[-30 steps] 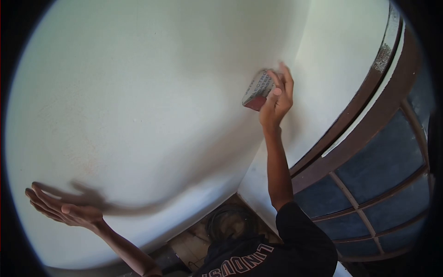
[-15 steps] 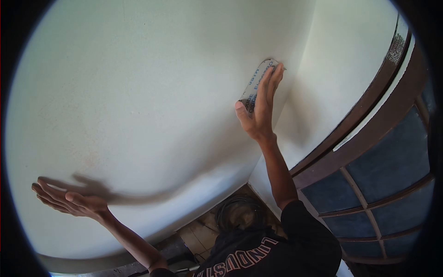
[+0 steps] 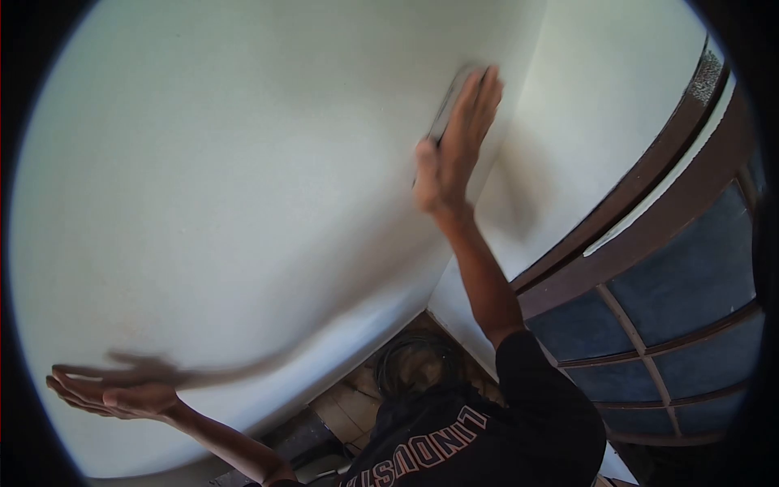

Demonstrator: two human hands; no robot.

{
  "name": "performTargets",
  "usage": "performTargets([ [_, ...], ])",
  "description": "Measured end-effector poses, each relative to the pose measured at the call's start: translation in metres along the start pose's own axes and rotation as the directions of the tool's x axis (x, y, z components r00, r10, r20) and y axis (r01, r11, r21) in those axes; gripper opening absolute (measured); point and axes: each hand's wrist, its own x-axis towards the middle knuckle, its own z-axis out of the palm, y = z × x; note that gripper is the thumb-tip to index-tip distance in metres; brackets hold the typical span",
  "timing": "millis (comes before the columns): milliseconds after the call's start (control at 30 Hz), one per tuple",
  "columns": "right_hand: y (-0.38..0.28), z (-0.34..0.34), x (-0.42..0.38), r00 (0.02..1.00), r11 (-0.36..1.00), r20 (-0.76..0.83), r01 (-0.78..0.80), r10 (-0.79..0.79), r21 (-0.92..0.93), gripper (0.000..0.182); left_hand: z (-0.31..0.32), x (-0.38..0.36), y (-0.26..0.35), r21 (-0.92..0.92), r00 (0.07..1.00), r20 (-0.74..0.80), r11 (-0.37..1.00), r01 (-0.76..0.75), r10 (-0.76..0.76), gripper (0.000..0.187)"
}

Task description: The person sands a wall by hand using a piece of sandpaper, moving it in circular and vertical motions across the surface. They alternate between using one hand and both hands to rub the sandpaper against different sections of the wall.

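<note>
My right hand [image 3: 458, 138] lies nearly flat over a folded piece of sandpaper [image 3: 448, 105], holding it against the white wall [image 3: 268, 154] close to the corner. The thumb rests along the left edge of the sandpaper, and the fingers point up the wall. Slight blur covers this hand, and most of the sandpaper is hidden beneath it. Far to the lower left, my left hand [image 3: 118, 395] is open, fingers stretched out and thumb apart, by the same wall with its shadow just above. Nothing is in it.
Right of the corner, a second white wall [image 3: 600, 105] meets a brown wooden frame [image 3: 633, 195] with dark glass panes [image 3: 682, 260]. A coil of dark cable or hose [image 3: 389, 365] lies on the tiled floor [image 3: 345, 406] at the foot of the corner.
My right hand has slid the sandpaper up the wall along the corner. My left hand appears lower in the picture, still open; the view has shifted slightly.
</note>
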Motion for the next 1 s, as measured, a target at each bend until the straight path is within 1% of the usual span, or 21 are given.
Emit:
performTargets([
  [67,0.01,-0.006,0.033,1.0,1.0,-0.016,-0.019,0.019,0.01,0.084,0.001,0.001,-0.009,-0.019,0.999,0.006,0.999,-0.048,0.048,0.095],
  [167,0.025,-0.011,0.032,0.998,0.998,0.017,0.064,-0.064,-0.008,0.084,0.004,0.003,-0.007,-0.039,0.999,-0.011,0.998,-0.045,0.045,0.097],
  [233,0.044,-0.02,-0.017,0.99,0.996,0.128,0.072,-0.065,-0.047,0.084,0.003,0.0,-0.013,-0.016,0.999,-0.008,0.999,-0.039,0.039,0.099],
  [300,0.066,-0.028,-0.086,0.975,0.993,0.223,0.033,-0.007,-0.113,0.086,0.003,-0.001,-0.013,0.026,0.999,0.005,0.998,-0.05,0.05,0.1],
  [367,0.063,-0.03,-0.096,0.976,0.996,0.207,-0.052,0.065,-0.068,0.087,0.0,-0.001,-0.009,0.055,0.999,0.011,0.998,-0.032,0.031,0.101],
  [400,0.054,-0.031,-0.091,0.975,0.994,0.193,-0.101,0.108,-0.049,0.087,-0.001,0.0,-0.002,0.053,1.0,0.005,0.998,-0.015,0.015,0.101],
  [433,0.054,-0.028,-0.077,0.988,0.998,0.137,-0.064,0.065,-0.014,0.088,0.0,0.003,0.005,0.044,1.0,0.004,0.999,-0.009,0.009,0.101],
  [467,0.045,-0.022,-0.044,0.997,1.0,0.079,-0.028,0.027,0.014,0.088,0.0,0.004,0.009,0.042,1.0,-0.001,0.999,-0.015,0.015,0.1],
  [533,0.032,-0.013,-0.008,0.995,0.995,0.05,-0.092,0.09,0.038,0.089,-0.002,0.003,0.017,0.042,1.0,-0.005,0.999,-0.022,0.023,0.1],
  [567,0.027,-0.013,-0.004,0.992,0.991,0.038,-0.126,0.124,0.05,0.089,-0.003,0.005,0.019,0.028,1.0,-0.005,0.999,-0.026,0.026,0.1],
  [667,0.042,-0.012,-0.042,0.996,0.984,-0.045,-0.068,0.076,0.167,0.087,-0.003,0.002,0.018,0.053,1.0,-0.007,0.999,-0.011,0.012,0.099],
  [700,0.047,-0.014,-0.048,0.978,0.973,-0.205,0.004,0.045,0.231,0.076,-0.003,0.004,0.017,0.021,0.999,-0.013,0.999,-0.032,0.032,0.096],
  [767,0.051,-0.009,-0.063,0.896,0.915,-0.314,-0.195,0.312,0.353,0.07,-0.003,0.003,0.018,0.029,1.0,-0.009,0.999,-0.028,0.029,0.094],
  [833,0.053,-0.005,-0.069,0.812,0.841,-0.319,-0.342,0.489,0.419,0.066,-0.004,0.003,0.019,0.027,1.0,-0.009,1.0,-0.003,0.003,0.09],
  [900,0.037,-0.009,-0.068,0.754,0.778,-0.258,-0.486,0.604,0.399,0.062,-0.006,0.003,0.02,0.021,1.0,-0.014,1.0,-0.002,0.002,0.087],
  [967,0.027,-0.02,-0.079,0.79,0.767,-0.14,-0.511,0.597,0.389,0.054,-0.004,0.001,0.014,-0.004,0.999,-0.031,1.0,-0.004,0.004,0.081],
  [1000,0.024,-0.027,-0.087,0.802,0.762,-0.08,-0.524,0.592,0.381,0.05,-0.004,0.0,0.014,-0.011,0.999,-0.031,1.0,-0.005,0.005,0.081],
])
